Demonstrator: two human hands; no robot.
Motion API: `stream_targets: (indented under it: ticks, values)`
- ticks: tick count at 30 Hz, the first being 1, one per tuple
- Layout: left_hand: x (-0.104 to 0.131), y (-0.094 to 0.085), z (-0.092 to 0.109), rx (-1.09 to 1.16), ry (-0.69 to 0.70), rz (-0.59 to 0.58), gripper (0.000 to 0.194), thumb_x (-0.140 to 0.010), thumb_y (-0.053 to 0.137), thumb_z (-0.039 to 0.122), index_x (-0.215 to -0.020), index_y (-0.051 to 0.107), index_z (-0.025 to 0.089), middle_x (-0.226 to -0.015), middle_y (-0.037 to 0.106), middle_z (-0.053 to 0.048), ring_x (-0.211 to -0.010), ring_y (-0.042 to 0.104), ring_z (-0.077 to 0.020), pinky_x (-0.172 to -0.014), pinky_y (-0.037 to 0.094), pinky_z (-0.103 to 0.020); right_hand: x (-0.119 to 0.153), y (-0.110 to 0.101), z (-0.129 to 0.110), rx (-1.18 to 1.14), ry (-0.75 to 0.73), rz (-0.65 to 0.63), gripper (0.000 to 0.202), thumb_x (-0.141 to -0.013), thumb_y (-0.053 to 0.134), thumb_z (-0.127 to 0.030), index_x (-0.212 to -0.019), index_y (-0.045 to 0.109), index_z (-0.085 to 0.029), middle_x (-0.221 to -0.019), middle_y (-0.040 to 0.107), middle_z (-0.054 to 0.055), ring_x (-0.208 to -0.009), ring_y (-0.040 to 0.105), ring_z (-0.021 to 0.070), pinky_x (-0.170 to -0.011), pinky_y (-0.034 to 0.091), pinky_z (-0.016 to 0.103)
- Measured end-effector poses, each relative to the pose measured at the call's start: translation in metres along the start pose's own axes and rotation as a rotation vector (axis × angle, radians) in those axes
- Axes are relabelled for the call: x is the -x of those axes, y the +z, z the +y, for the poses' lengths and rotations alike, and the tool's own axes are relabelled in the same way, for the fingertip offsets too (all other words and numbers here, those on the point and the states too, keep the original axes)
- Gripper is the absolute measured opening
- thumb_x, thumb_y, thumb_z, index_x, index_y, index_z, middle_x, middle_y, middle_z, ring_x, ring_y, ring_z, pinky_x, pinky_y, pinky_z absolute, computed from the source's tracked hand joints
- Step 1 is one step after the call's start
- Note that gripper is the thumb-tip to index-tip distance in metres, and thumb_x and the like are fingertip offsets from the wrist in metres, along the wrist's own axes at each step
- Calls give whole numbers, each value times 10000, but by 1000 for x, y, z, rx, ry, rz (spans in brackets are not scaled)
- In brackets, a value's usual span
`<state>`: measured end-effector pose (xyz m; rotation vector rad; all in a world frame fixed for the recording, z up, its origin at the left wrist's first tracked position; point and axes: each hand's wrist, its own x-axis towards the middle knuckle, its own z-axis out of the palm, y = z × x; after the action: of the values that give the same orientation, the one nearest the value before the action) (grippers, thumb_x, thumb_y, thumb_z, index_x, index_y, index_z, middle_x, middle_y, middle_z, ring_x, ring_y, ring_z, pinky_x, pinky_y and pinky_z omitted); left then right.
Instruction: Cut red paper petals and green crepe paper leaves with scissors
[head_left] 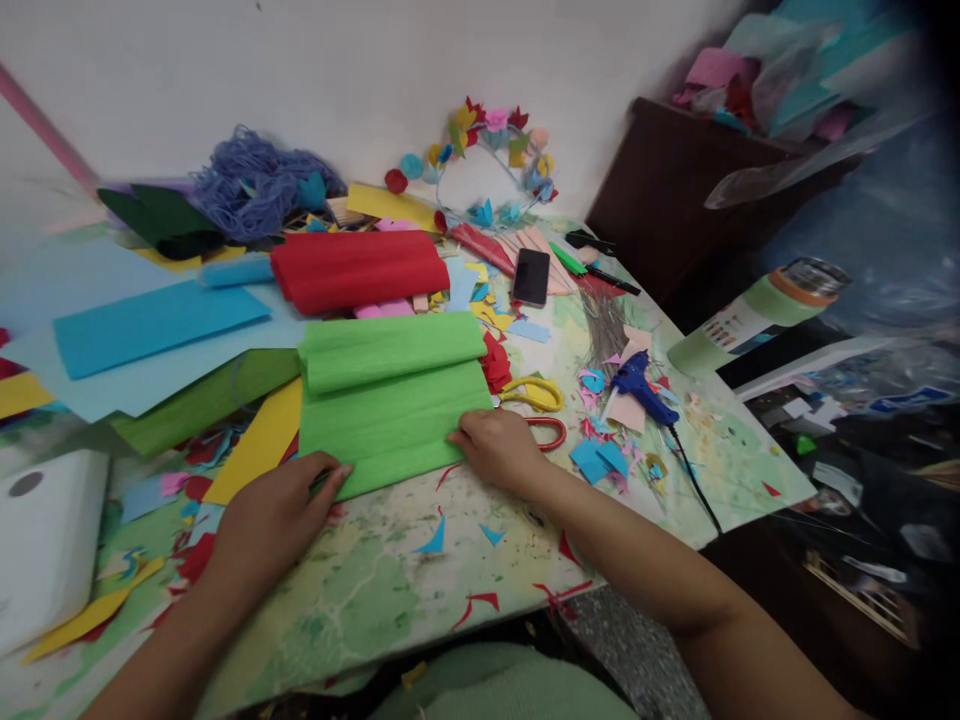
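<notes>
A sheet of bright green crepe paper lies in front of me, its far part folded over in a thick roll. My left hand grips its near left corner between thumb and fingers. At the near right corner, my right hand is closed on the paper's edge. Just beyond the right hand lie scissors with yellow handles and a red handle loop, their blades hidden. Behind the green paper rests a folded roll of red crepe paper.
To the right are a blue glue gun, a bundle of thin wires and a green bottle. A phone and a flower wreath lie farther back. Blue yarn and a white device are left. Paper scraps litter the table.
</notes>
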<state>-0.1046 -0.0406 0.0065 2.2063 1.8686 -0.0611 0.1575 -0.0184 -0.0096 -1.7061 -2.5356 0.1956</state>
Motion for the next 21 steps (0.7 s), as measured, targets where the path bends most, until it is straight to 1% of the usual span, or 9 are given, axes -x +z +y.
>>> stream_targets:
  ticks: [5, 9, 14, 17, 18, 19, 21]
  values:
    - [-2, 2, 0, -63, -28, 16, 431, -905, 278, 481, -911, 611, 208, -854, 714, -90, -801, 658, -288, -596, 399, -318, 0, 6, 1, 7, -15, 29, 266, -931, 485, -383, -845, 614, -167, -827, 673, 55, -759, 612, 183, -609, 331, 263]
    - [-3, 4, 0, -83, -16, 18, 445, -908, 270, 486, -898, 619, 209, -844, 716, -98, -779, 660, -295, -571, 387, -319, 1, 10, 2, 16, -11, 54, 261, -934, 478, -373, -846, 609, -165, -805, 662, 51, -743, 600, 181, -606, 327, 266]
    - [-4, 7, -1, -94, 4, 20, 461, -918, 262, 485, -883, 621, 199, -841, 708, -105, -788, 656, -299, -598, 410, -337, 3, 14, 2, 27, -3, 78, 228, -950, 437, -287, -850, 605, -171, -812, 645, 44, -760, 578, 175, -635, 350, 271]
    - [-7, 12, -3, -115, 30, 38, 442, -922, 292, 466, -923, 623, 173, -836, 697, -118, -792, 645, -305, -636, 438, -366, 5, 14, 0, 39, -8, 98, 163, -931, 457, -221, -893, 606, -166, -882, 630, 63, -829, 553, 192, -700, 373, 288]
    - [-8, 14, -5, -129, 58, 73, 424, -919, 321, 455, -948, 622, 159, -846, 693, -124, -812, 638, -303, -673, 450, -375, 5, 14, -1, 43, -9, 106, 145, -921, 467, -201, -922, 606, -161, -931, 623, 77, -873, 539, 204, -738, 376, 300]
    - [-9, 17, -7, -147, 89, 135, 409, -913, 356, 447, -982, 620, 141, -875, 689, -134, -850, 629, -304, -724, 457, -387, 5, 14, -2, 49, -11, 118, 140, -912, 475, -183, -955, 605, -157, -985, 612, 91, -919, 520, 217, -782, 374, 315]
    - [-10, 24, -11, -184, 151, 320, 404, -896, 425, 435, -1068, 605, 116, -993, 671, -161, -969, 596, -321, -842, 441, -424, 5, 13, -3, 70, -25, 158, 172, -899, 485, -162, -1030, 597, -157, -1080, 586, 106, -997, 476, 243, -872, 351, 356]
